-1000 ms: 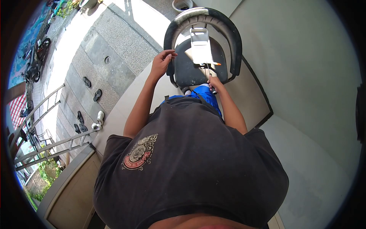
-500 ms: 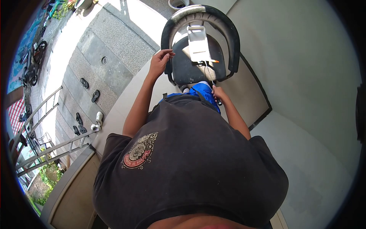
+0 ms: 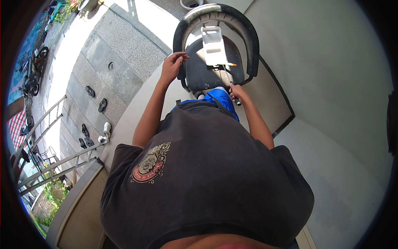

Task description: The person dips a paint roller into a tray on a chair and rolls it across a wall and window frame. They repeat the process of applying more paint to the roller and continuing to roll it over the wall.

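My right hand (image 3: 236, 92) is closed around the dark handle of a small paint roller (image 3: 232, 64). Its thin metal rod runs forward to a head with an orange end, which lies over the near edge of a white paint tray (image 3: 214, 55). The tray rests on the black seat of a chair (image 3: 197, 74), its far part divided into compartments. Off to the left, my left hand (image 3: 173, 66) hangs beside the chair's curved armrest, fingers loosely bent and apart, with nothing in them.
A pale wall (image 3: 323, 62) rises close on the right. To the left, a metal railing (image 3: 62, 162) stands by the paved ground (image 3: 124, 54), where several sandals (image 3: 102, 105) and white shoes (image 3: 107, 129) lie. A round pot (image 3: 192, 4) is behind the chair.
The view has shifted slightly. My right hand and the paint roller's handle have edged toward the tray, the head still at its near edge. My left hand stays by the armrest.
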The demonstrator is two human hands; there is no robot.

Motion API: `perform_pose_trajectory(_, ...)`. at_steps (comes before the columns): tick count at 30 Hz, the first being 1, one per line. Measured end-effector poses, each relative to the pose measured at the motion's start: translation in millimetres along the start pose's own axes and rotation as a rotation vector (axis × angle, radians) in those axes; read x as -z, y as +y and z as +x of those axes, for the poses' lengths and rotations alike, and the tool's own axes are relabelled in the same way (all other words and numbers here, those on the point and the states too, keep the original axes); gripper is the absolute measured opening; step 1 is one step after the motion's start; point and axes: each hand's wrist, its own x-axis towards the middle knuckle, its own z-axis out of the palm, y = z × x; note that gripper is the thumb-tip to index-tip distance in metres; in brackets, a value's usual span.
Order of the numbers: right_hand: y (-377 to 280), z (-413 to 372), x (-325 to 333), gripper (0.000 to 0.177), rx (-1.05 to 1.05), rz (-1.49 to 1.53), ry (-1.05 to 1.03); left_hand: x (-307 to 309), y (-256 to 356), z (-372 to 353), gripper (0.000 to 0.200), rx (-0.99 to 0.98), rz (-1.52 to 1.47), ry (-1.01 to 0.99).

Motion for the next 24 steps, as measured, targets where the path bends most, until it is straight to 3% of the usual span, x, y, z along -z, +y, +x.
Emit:
perform_pose_trajectory(7, 39, -14, 5, 0.045, -0.087, -0.084, 0.008, 1, -5, 1, 0.026, 0.030, -0.010, 0.007)
perform_pose_trajectory(12, 32, 20, -7, 0.050, -0.038, -0.140, 0.059, -1, -10, 2, 0.027, 0.050, -0.018, 0.014)
perform_pose_trajectory(19, -33, 63, -22, 0.055, 0.135, -0.069, 0.027, -1, -13, 5, 0.027, 0.030, 0.011, 0.002)
perform_pose_trajectory(24, -6, 33, -9, 0.050, 0.079, -0.131, 0.021, 0, -13, 3, 0.026, 0.031, -0.017, 0.022)
